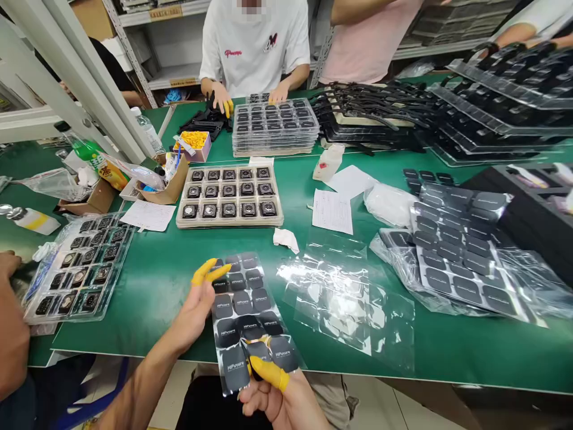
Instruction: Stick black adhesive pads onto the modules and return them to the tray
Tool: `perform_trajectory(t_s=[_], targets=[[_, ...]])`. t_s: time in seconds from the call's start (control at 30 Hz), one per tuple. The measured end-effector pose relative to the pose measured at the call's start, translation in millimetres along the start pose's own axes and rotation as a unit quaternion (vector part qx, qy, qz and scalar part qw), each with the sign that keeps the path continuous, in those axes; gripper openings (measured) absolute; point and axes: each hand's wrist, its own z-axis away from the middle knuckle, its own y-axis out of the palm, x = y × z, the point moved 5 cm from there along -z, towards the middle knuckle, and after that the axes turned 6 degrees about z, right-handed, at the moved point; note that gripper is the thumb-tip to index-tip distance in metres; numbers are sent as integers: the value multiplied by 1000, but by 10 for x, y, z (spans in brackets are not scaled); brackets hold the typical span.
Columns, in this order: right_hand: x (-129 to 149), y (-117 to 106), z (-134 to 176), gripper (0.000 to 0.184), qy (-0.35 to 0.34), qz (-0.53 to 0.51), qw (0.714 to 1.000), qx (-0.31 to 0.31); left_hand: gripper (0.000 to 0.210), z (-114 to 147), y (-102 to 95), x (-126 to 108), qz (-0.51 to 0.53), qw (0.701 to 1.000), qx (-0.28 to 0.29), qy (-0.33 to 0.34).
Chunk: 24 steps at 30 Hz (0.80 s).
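Note:
A clear film sheet of dark, rounded-square labels [242, 303] printed "HiFuture" slopes over the table's near edge. At its upper left edge is my left hand [199, 304], with yellow finger cots on two fingers; one covered finger lies across the labels and the hand appears to grip the edge. My right hand [280, 397] pinches the sheet's lower end, its yellow-covered thumb on top and the other fingers curled beneath. One label near that thumb is bent up. Beyond the sheet stands a tray of watch bodies [229, 224], touched by neither hand.
Clear empty films [344, 298] lie right of the sheet, with more label sheets [452, 251] farther right. Another watch tray [83, 263] is at left. Across the green table, a person in a white shirt [255, 54] handles stacked trays [273, 143]. Strap trays [487, 113] stand at back right.

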Motion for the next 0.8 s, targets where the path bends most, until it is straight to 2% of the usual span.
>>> perform_trajectory(t_s=[0.07, 0.1, 0.17, 0.23, 0.27, 0.3, 0.33, 0.37, 0.4, 0.43, 0.47, 0.5, 0.53, 0.57, 0.6, 0.7, 0.8], targets=[[-35, -10, -33, 38, 3, 9, 1000, 1, 60, -201, 66, 2, 31, 999, -1, -38], [-20, -12, -39, 38, 1, 16, 1000, 5, 59, -302, 79, -15, 25, 999, -7, -36], [107, -2, 11, 36, 2, 45, 999, 27, 53, -486, 123, -35, -11, 999, 28, -22], [382, 31, 182, 28, 18, 134, 988, 78, 42, -642, 159, -32, -70, 995, 78, 0], [568, 52, 308, 23, 29, 203, 972, 112, 37, -714, 172, -37, -102, 990, 96, 22], [785, 79, 442, 16, 26, 309, 939, 152, 33, -782, 184, -51, -131, 984, 108, 50], [1019, 125, 570, 17, 7, 410, 888, 205, 31, -846, 202, -73, -153, 978, 117, 79], [1292, 159, 646, 15, -32, 468, 856, 219, 31, -907, 228, -100, -168, 972, 126, 107], [1570, 187, 653, 17, -67, 508, 834, 205, 31, -966, 261, -125, -178, 966, 135, 128], [1904, 210, 583, 18, -147, 527, 826, 136, 32, -1021, 297, -147, -183, 962, 143, 142], [2235, 242, 460, 18, -239, 540, 805, 53, 33, -1073, 330, -164, -184, 960, 146, 149], [2535, 268, 291, 20, -318, 553, 769, -46, 34, -1119, 359, -177, -185, 959, 147, 154], [2774, 301, 72, 19, -364, 575, 721, -130, 34, -1155, 383, -187, -185, 959, 147, 159], [2958, 344, -186, 20, -380, 617, 661, -196, 34, -1181, 400, -193, -185, 958, 147, 165], [3084, 391, -477, 22, -362, 675, 601, -228, 33, -1195, 409, -198, -185, 956, 148, 173], [3305, 448, -1172, 23, -326, 723, 569, -218, 31, -1186, 397, -197, -190, 951, 147, 196], [3393, 412, -1444, 24, -318, 743, 561, -180, 31, -1156, 375, -194, -199, 948, 133, 210]])
